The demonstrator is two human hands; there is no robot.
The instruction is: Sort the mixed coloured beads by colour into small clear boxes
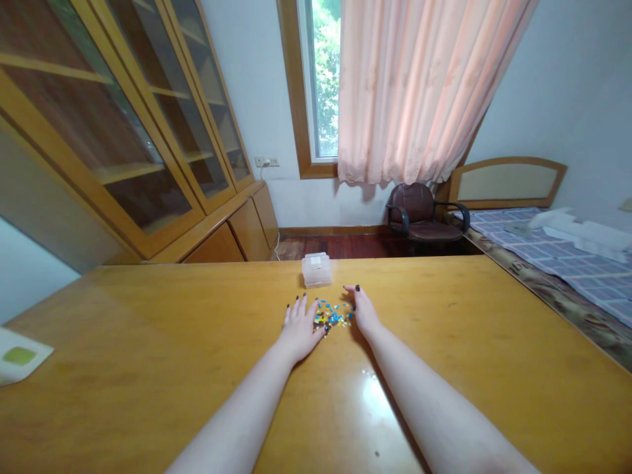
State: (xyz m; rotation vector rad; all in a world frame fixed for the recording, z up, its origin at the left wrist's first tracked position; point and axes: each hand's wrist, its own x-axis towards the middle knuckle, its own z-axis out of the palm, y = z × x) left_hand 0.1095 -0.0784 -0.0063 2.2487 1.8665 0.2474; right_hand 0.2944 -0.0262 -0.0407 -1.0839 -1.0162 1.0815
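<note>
On the wooden table lies a loose heap of small pieces, blue, yellow, gold and dark brown, too small to name. My left hand rests at the heap's left side, fingers spread, its thumb and index fingertip touching the edge pieces. To the right of the heap, my right hand stands on its side, fingers stretched forward and curving a little towards the pieces, its palm partly hidden. Just beyond the heap stands a clear plastic box with a white label.
A white and green card or sheet sits at the table's left edge. Behind the table are a glass-door cabinet, a dark red armchair and a pink curtain. A bed stands to the right.
</note>
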